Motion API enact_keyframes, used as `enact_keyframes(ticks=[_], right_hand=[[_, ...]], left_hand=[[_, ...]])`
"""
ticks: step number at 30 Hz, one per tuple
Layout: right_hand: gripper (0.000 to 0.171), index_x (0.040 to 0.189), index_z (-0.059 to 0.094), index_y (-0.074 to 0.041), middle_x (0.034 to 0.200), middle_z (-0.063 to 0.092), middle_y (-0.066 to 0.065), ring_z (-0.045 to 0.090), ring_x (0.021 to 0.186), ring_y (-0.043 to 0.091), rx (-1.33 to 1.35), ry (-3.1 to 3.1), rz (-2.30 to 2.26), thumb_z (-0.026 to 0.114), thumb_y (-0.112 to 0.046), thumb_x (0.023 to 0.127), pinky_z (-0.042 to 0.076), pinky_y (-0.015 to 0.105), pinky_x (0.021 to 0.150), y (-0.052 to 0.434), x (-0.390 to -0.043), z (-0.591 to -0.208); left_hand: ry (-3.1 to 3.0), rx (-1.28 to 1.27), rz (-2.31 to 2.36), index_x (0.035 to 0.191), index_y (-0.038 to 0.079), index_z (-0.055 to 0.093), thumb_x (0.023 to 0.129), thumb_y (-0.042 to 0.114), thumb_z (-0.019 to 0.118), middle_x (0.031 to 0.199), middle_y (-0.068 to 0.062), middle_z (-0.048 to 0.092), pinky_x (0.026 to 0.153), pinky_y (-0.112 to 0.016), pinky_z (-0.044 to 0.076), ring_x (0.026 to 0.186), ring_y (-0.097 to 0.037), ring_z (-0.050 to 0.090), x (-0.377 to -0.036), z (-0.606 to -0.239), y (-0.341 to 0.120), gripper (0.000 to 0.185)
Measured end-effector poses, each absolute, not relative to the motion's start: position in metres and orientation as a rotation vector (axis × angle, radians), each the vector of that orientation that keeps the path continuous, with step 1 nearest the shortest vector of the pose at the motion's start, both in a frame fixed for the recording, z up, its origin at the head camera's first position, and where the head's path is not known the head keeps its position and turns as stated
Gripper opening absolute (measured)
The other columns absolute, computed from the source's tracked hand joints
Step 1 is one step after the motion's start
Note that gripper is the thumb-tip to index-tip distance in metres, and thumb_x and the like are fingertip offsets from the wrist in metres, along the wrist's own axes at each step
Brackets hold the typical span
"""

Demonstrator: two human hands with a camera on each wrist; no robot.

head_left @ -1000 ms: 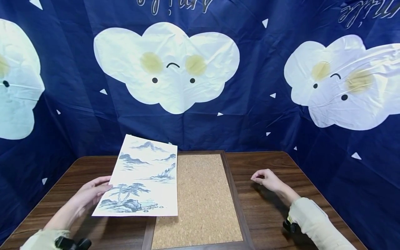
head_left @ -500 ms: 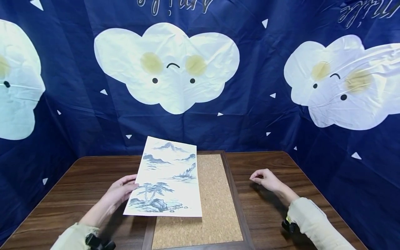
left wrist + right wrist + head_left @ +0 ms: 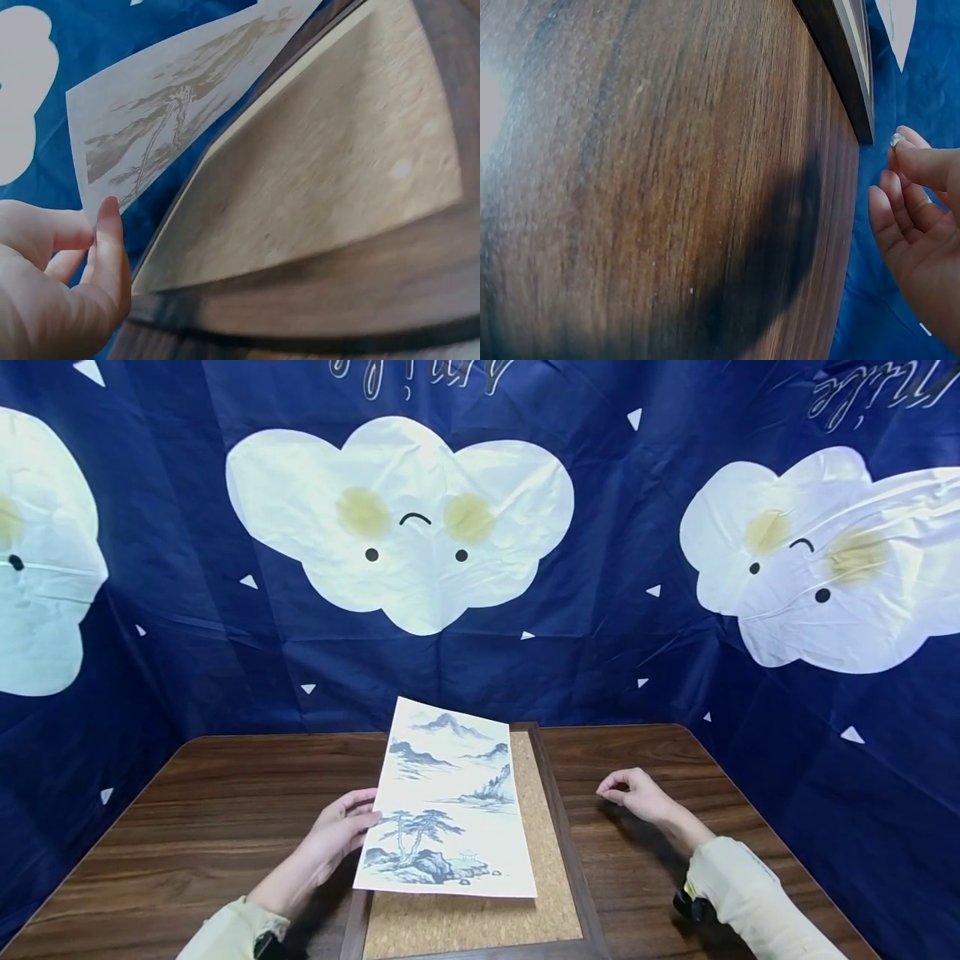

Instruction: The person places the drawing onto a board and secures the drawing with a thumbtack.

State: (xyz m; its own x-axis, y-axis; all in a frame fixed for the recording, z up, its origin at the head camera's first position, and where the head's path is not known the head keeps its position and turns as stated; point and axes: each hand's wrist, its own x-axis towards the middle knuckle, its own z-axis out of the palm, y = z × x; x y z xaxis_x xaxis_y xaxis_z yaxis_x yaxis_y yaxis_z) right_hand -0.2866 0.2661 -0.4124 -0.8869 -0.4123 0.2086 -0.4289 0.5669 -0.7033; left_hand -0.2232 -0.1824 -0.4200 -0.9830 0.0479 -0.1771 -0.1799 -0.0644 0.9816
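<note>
My left hand (image 3: 341, 831) pinches the left edge of a sheet of paper printed with an ink landscape painting (image 3: 450, 793). In the left wrist view, thumb and fingers of the left hand (image 3: 67, 277) meet at one corner area of the paper (image 3: 172, 105). The sheet is held tilted above a wood-framed cork board (image 3: 551, 835), covering much of it. Over the table right of the board, my right hand (image 3: 637, 793) pinches a small shiny clear piece (image 3: 897, 139) between thumb and forefinger; its kind is too small to tell.
The cork board lies on a dark wooden table (image 3: 225, 810), its brown frame (image 3: 566, 827) raised at the edges. A blue curtain (image 3: 600, 677) with white clouds hangs behind and at both sides. Black wrist cameras (image 3: 690, 903) sit on the sleeves.
The left hand has carried the paper rightward from the board's left side to over the cork, and slightly lower. The right hand has hardly moved.
</note>
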Motion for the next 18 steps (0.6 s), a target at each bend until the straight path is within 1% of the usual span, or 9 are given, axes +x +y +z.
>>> enact_keyframes(ticks=[3, 6, 10, 15, 18], right_hand=[[0.008, 0.084, 0.064, 0.01, 0.081, 0.064, 0.02, 0.049, 0.07, 0.003, 0.759, -2.752, 1.245, 0.06, 0.003, 0.083, 0.042, 0.019, 0.059, 0.269, -0.295, -0.423], [0.009, 0.084, 0.065, 0.009, 0.081, 0.064, 0.02, 0.05, 0.069, 0.002, 0.771, -2.747, 1.262, 0.06, 0.001, 0.083, 0.043, 0.02, 0.058, 0.269, -0.298, -0.428], [0.01, 0.085, 0.065, 0.009, 0.081, 0.064, 0.019, 0.05, 0.066, 0.003, 0.779, -2.753, 1.267, 0.06, 0.001, 0.083, 0.044, 0.02, 0.057, 0.267, -0.3, -0.431], [0.009, 0.083, 0.066, 0.008, 0.08, 0.065, 0.017, 0.051, 0.069, 0.004, 0.788, -2.747, 1.251, 0.06, 0.001, 0.082, 0.044, 0.02, 0.06, 0.262, -0.302, -0.434], [0.008, 0.082, 0.066, 0.008, 0.079, 0.065, 0.015, 0.051, 0.069, 0.003, 0.805, -2.734, 1.251, 0.061, 0.001, 0.082, 0.044, 0.02, 0.06, 0.259, -0.302, -0.436]], left_hand=[[2.042, -0.154, 2.173, 0.129, -0.009, 0.036, 0.086, -0.002, 0.053, 0.093, -0.004, 0.058, 0.065, -0.024, 0.051, 0.076, -0.011, 0.059, -0.22, -0.422, -0.173, 0.046], [2.065, -0.157, 2.156, 0.127, -0.009, 0.039, 0.086, -0.003, 0.054, 0.092, -0.005, 0.056, 0.064, -0.024, 0.051, 0.074, -0.011, 0.058, -0.216, -0.424, -0.164, 0.044], [2.118, -0.195, 2.128, 0.122, -0.009, 0.043, 0.085, -0.003, 0.054, 0.09, -0.006, 0.054, 0.062, -0.023, 0.049, 0.073, -0.011, 0.056, -0.211, -0.425, -0.155, 0.039], [2.205, -0.252, 2.1, 0.117, -0.007, 0.048, 0.084, -0.004, 0.055, 0.086, -0.004, 0.051, 0.056, -0.021, 0.045, 0.069, -0.011, 0.052, -0.206, -0.428, -0.148, 0.034], [2.241, -0.254, 2.082, 0.115, -0.007, 0.05, 0.083, -0.004, 0.056, 0.083, -0.003, 0.049, 0.055, -0.02, 0.044, 0.068, -0.011, 0.05, -0.203, -0.43, -0.145, 0.032]])
